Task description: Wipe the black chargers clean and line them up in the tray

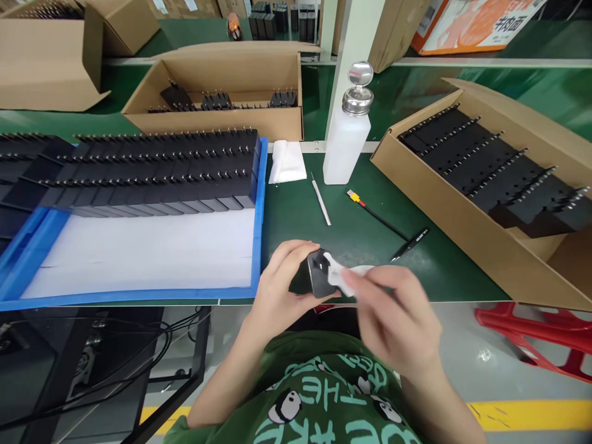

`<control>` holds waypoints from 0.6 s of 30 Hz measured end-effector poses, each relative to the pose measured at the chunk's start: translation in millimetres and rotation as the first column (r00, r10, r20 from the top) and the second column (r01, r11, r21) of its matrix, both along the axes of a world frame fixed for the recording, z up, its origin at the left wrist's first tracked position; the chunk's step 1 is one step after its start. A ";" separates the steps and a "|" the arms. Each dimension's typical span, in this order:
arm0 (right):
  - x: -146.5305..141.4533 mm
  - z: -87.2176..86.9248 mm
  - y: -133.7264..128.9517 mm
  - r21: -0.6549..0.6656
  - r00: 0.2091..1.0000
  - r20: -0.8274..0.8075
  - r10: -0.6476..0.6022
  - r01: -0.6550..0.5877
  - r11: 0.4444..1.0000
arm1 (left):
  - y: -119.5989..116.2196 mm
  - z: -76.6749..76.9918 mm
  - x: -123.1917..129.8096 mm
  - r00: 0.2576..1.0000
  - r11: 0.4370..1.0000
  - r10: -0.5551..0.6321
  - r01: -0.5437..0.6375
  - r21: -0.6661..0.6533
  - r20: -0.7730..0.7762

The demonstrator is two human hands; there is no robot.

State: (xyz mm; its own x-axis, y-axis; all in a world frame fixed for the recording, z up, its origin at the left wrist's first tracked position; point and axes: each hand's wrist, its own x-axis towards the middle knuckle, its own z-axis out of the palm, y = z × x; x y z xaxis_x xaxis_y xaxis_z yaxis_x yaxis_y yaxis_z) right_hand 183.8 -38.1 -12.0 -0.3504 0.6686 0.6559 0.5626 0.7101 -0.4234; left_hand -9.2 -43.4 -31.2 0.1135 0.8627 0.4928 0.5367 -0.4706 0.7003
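My left hand [283, 290] grips a small black rectangular block [318, 276] by its edges, thumb below and fingers above, over the table's front edge. Pinched in my right hand [400, 314] is a white wipe [340, 277], its tip pressed against the block's glossy face. Part of that face is hidden behind the wipe. Beyond my hands lie a thin white stick-like tool [320, 200], a short black cable with a yellow plug [354, 196] and black tweezers [411, 244]. A white pump bottle [346, 145] stands upright behind them, its metal lid raised.
At left, a blue tray [259, 246] holds rows of black blocks with metal pins [161, 179]. Cardboard boxes with similar parts stand behind [213, 126] and at right [444, 209]. Folded white wipes [287, 161] lie near a white post [354, 37]. A red stool [531, 333] is below.
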 end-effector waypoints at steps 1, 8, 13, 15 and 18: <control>-3.4 4.0 -3.2 0.013 0.998 -0.005 0.068 -0.068 0.998 | 0.8 -0.7 0.8 1.000 1.000 -0.004 0.004 -0.002 0.000; 20.0 -15.4 1.9 -0.192 0.900 0.035 0.434 -0.421 0.887 | 4.2 -5.7 -3.4 0.994 0.995 -0.016 0.026 -0.094 0.106; 39.7 -25.5 12.7 -0.265 0.984 0.096 0.151 -0.121 0.957 | 3.9 -5.5 -6.0 0.989 0.997 -0.039 0.048 -0.059 0.142; 37.2 -20.1 11.0 -0.246 0.983 0.164 0.082 -0.040 0.968 | 3.0 -5.4 -5.5 0.987 0.997 -0.045 0.055 -0.058 0.154; 25.3 -6.0 -1.4 -0.174 0.998 0.012 -0.068 0.069 0.982 | 1.5 -5.7 -4.0 0.981 0.997 -0.059 0.068 -0.044 0.185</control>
State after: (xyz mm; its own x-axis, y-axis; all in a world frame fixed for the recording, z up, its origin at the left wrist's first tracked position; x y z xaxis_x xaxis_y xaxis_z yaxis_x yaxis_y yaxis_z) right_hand 209.1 -39.4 -18.0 -0.3031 0.7952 0.5252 0.6102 0.5853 -0.5340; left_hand -13.2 -41.9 -36.9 0.0803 0.8808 0.4666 0.3672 -0.4613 0.8077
